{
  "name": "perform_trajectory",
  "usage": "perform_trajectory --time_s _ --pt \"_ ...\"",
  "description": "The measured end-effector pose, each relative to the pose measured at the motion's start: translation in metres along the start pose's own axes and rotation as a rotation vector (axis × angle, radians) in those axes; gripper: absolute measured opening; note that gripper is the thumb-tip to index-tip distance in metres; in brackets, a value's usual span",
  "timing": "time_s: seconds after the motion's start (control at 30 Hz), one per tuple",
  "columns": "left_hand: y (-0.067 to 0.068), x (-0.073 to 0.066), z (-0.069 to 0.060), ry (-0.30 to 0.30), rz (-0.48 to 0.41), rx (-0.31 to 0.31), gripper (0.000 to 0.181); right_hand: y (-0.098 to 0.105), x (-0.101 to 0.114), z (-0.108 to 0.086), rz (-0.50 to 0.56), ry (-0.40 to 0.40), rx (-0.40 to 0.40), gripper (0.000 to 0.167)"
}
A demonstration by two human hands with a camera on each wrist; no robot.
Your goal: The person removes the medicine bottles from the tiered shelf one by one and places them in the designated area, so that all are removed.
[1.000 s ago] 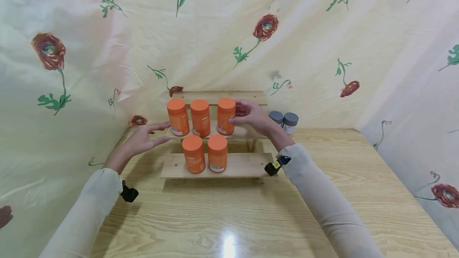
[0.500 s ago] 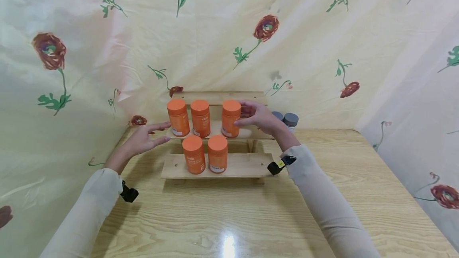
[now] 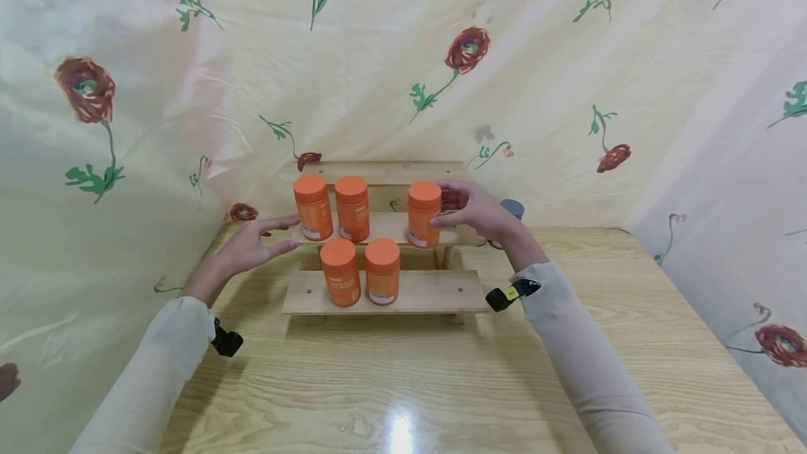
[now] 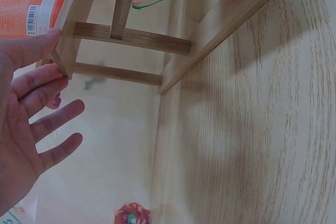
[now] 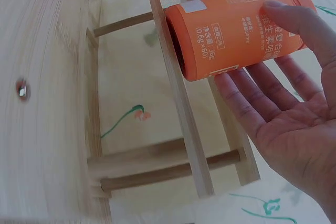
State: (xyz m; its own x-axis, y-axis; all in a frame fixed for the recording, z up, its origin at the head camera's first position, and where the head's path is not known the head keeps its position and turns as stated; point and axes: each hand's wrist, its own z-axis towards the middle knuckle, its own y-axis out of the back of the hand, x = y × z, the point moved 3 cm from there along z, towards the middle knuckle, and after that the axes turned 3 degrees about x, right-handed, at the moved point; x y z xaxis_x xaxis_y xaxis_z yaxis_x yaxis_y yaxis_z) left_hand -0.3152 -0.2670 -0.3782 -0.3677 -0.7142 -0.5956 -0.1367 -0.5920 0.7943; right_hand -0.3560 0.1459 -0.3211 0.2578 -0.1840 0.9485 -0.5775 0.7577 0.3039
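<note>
A wooden three-tier rack carries several orange jars with orange lids. My right hand grips one orange jar at the right of the middle shelf, thumb in front and fingers behind. Its base sits at the shelf's front edge, part of the underside showing in the right wrist view. At the left end of that shelf, my left hand pinches the board between thumb and forefinger, its other fingers spread. Close by stand a leftmost jar and a second jar.
Two more orange jars stand on the bottom shelf, a left one and a right one. A grey-lidded jar stands behind my right wrist, partly hidden. Flowered cloth hangs behind the wooden table.
My right hand has moved the gripped jar rightward along the middle shelf and slightly toward the front. It now covers more of the grey-lidded jars. My left hand has stayed in place.
</note>
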Motion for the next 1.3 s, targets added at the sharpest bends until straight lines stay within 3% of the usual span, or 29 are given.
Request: perform_trajectory --time_s 0.4,1.0,1.3 --pt "0.000 0.000 0.000 -0.012 -0.004 -0.006 0.060 0.029 -0.002 -0.030 -0.067 0.017 -0.068 0.060" --pt "0.000 -0.001 0.000 0.018 -0.016 0.011 0.061 0.079 -0.006 -0.081 -0.080 -0.053 -0.244 0.052" --pt "0.000 -0.002 0.000 0.001 -0.012 -0.004 0.059 0.100 -0.015 -0.106 -0.122 -0.095 -0.317 0.054"
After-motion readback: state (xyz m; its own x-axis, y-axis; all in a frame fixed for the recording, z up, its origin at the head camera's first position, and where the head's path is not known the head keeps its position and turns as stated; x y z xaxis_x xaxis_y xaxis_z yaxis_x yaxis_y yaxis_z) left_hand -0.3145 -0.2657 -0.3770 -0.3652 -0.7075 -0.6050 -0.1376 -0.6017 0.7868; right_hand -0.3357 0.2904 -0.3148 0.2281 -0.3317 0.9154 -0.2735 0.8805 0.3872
